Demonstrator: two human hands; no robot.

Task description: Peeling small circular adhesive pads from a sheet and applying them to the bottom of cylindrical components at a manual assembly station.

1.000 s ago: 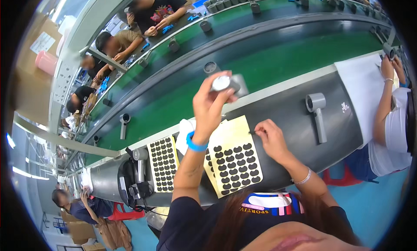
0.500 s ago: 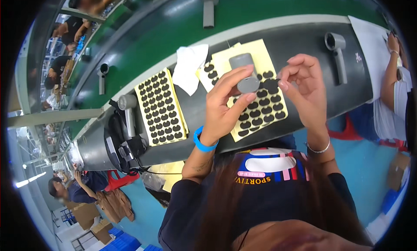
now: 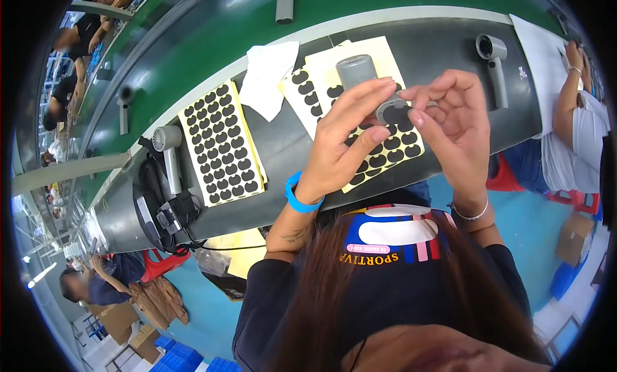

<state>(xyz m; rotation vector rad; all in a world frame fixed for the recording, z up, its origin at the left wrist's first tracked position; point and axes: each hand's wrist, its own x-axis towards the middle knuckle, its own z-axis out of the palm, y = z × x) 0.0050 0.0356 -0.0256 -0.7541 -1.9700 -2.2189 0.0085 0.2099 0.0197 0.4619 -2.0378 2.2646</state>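
Observation:
My left hand (image 3: 344, 137) is wrapped round a grey handheld fan (image 3: 357, 70), its head away from me and the round end of its handle turned up. Thumb and fingers of my right hand (image 3: 453, 115) pinch the edge of a dark oval sticker (image 3: 398, 117) at that handle end. Whether the sticker lies fully flat on it cannot be told. Beneath both hands are yellow backing sheets (image 3: 387, 49) with rows of black stickers, partly covered by my fingers.
Left of my hands lies another sticker sheet (image 3: 186, 118), beside a white cloth (image 3: 268, 79). More grey fans rest at the left (image 3: 170, 156) and right (image 3: 495, 66) of the dark bench. A black strap bundle (image 3: 151, 205) sits left; a green conveyor (image 3: 366, 5) runs behind. Other people sit nearby.
My right hand has moved left, bringing the sticker from beside the fan to its handle end. My left hand still grips the fan. The view has shifted slightly.

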